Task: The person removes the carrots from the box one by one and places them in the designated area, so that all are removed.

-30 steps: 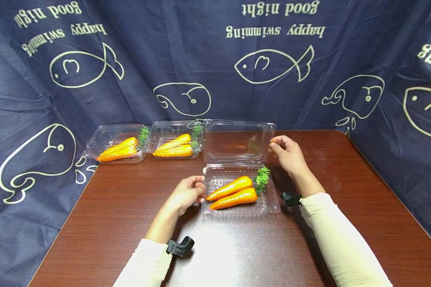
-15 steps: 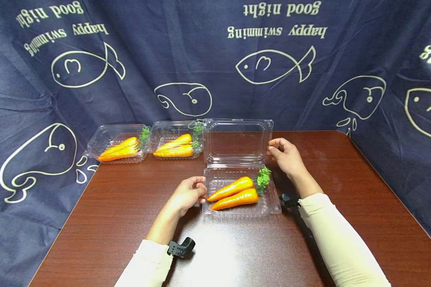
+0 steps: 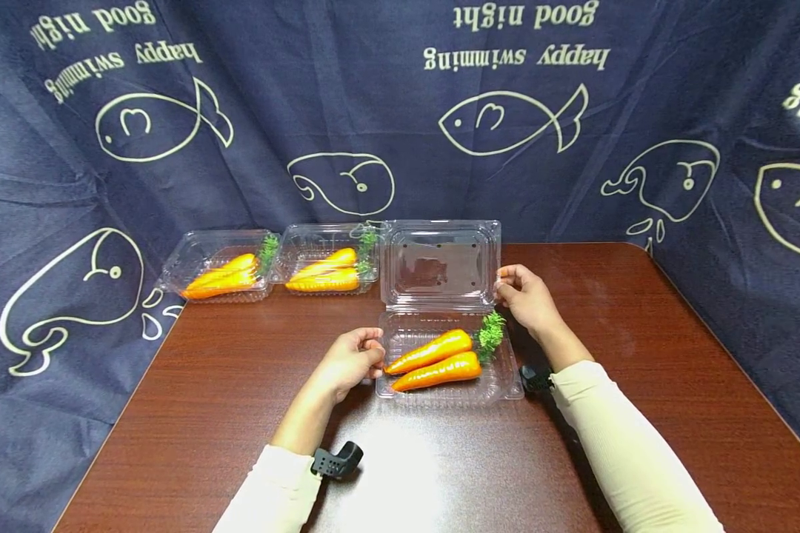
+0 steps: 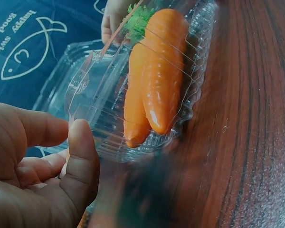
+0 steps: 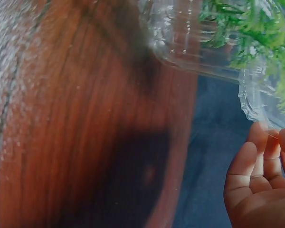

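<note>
A clear plastic clamshell box [image 3: 453, 396] lies open on the table, its hinged lid [image 3: 440, 233] standing up at the back. Two orange carrots [image 3: 436, 370] with a green leafy top [image 3: 490, 337] lie side by side in its base. My left hand [image 3: 352, 359] pinches the base's left rim between thumb and fingers; the left wrist view shows the thumb [image 4: 83, 156] against the clear edge. At the lid's right edge, my right hand [image 3: 525, 296] pinches the plastic, and the right wrist view shows those fingertips [image 5: 259, 133] at the rim.
Two closed clear boxes with carrots, a left one [image 3: 216, 237] and a middle one [image 3: 320, 233], stand at the back left, the latter close against the raised lid. A dark blue printed curtain [image 3: 400, 111] hangs behind the brown table [image 3: 240, 385].
My right hand has shifted slightly left and down, and the lid's right edge has moved left with it. The left hand stays at the base's rim; the carrots lie as before.
</note>
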